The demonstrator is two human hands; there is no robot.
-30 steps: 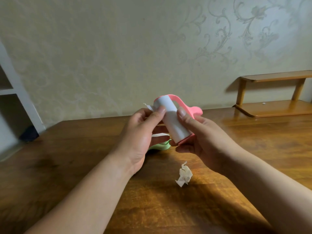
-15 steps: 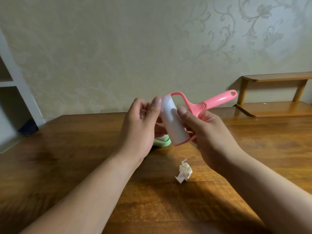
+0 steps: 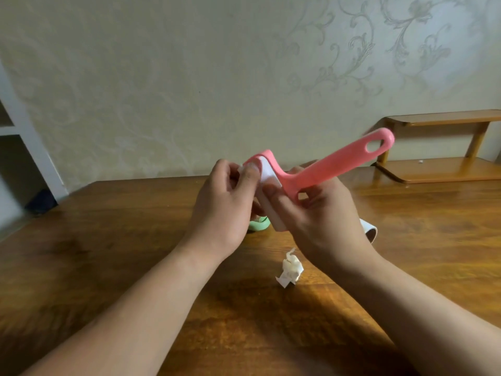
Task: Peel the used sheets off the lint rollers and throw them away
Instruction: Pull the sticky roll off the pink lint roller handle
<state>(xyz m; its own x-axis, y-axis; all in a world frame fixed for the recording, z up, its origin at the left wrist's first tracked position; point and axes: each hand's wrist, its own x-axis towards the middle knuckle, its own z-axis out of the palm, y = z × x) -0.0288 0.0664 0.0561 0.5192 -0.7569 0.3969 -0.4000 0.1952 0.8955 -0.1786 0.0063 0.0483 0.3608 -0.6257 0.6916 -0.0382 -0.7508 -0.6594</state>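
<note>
The pink lint roller (image 3: 325,169), its white roll smooth, is held between both sets of fingers, with the handle slanting up beyond the right ones. The left hand (image 3: 225,210) pinches the roll's upper end and the right hand (image 3: 322,226) grips lower down. Below the right fingers a crumpled sheet (image 3: 290,270) lies on the wooden table (image 3: 108,253). A green roller (image 3: 259,225) peeks out behind the left fingers, and patterned wallpaper (image 3: 189,77) lies beyond.

This looks like a room in a home. Behind the wooden counter (image 3: 108,267) the wall carries pale wallpaper (image 3: 189,77) with a swirling flower pattern. A small two-level wooden shelf (image 3: 439,169) stands at the counter's far right corner, and a white shelving unit (image 3: 32,147) stands beyond the counter's left end.
</note>
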